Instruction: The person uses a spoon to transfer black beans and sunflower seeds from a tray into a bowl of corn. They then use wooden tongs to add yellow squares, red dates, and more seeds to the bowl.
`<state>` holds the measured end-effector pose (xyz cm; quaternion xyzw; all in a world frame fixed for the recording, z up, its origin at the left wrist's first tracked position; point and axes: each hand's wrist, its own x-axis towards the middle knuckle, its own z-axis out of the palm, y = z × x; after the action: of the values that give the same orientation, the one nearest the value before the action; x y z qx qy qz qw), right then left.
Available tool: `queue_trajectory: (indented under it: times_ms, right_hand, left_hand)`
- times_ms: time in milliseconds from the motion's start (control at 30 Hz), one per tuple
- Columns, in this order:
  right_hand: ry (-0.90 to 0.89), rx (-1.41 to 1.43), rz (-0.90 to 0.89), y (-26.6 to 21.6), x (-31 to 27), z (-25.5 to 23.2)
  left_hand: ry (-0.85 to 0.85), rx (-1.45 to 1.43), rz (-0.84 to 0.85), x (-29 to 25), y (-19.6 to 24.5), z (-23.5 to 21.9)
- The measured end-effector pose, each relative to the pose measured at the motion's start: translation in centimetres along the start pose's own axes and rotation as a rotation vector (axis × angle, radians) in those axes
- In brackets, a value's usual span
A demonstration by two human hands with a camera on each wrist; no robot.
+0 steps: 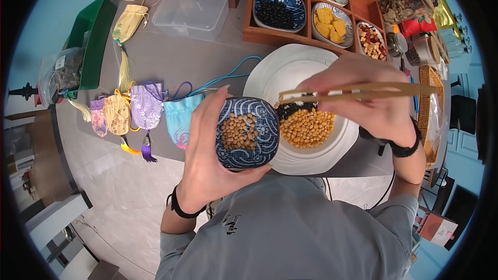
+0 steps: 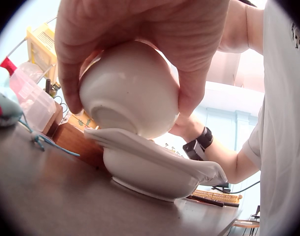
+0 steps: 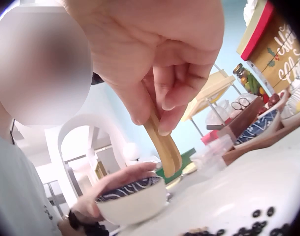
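Fingers (image 1: 207, 119) round bowl (image 2: 130, 86), tongs (image 1: 399, 89) above dish (image 1: 265, 75)

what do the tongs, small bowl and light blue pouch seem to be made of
Tongs: probably bamboo or wood, smooth, judging by the tan colour.
Small bowl: likely glazed ceramic; its white outside looks glossy, its inside blue-patterned.
Light blue pouch: fabric, perhaps satin, given the soft folds and slight sheen; exact fibre unclear.

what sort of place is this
Probably a home dining or craft room, though it could be a small workshop: a table bears a plate of beans, a wooden tray of food bowls and small drawstring pouches.
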<state>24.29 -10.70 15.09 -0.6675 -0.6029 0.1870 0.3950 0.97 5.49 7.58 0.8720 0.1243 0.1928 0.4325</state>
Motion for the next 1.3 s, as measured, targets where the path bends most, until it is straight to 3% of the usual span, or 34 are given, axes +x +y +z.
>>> queue_trajectory:
  times_ms: [67, 167, 333, 400, 700, 1100, 1300]
  right_hand:
    - [-0.018, 0.059, -0.093, -1.0, 0.1, -0.2]
    - [-0.104, -0.019, -0.032, -2.5, 0.4, -0.1]
    - [0.057, 0.024, -0.027, -0.8, -0.9, 0.1]
    - [-0.007, -0.064, 0.044, -0.7, -1.3, -0.1]
    - [-0.110, -0.020, 0.064, 2.4, -2.2, 2.0]
    - [-0.137, -0.078, 0.084, 2.8, -2.0, 2.4]
    - [-0.056, -0.036, 0.061, 1.7, -1.8, 1.3]
  left_hand:
    - [-0.001, -0.003, 0.004, 0.0, 0.0, 0.0]
    - [0.005, -0.005, 0.017, 0.0, -0.1, 0.1]
    - [0.003, -0.003, 0.016, 0.0, 0.0, 0.0]
    - [0.002, -0.004, 0.015, 0.0, 0.0, 0.0]
    - [-0.001, -0.001, 0.013, 0.0, 0.0, 0.0]
    - [-0.014, 0.011, 0.003, 0.0, 0.1, -0.1]
    - [-0.013, 0.004, 0.009, 0.0, -0.1, 0.0]
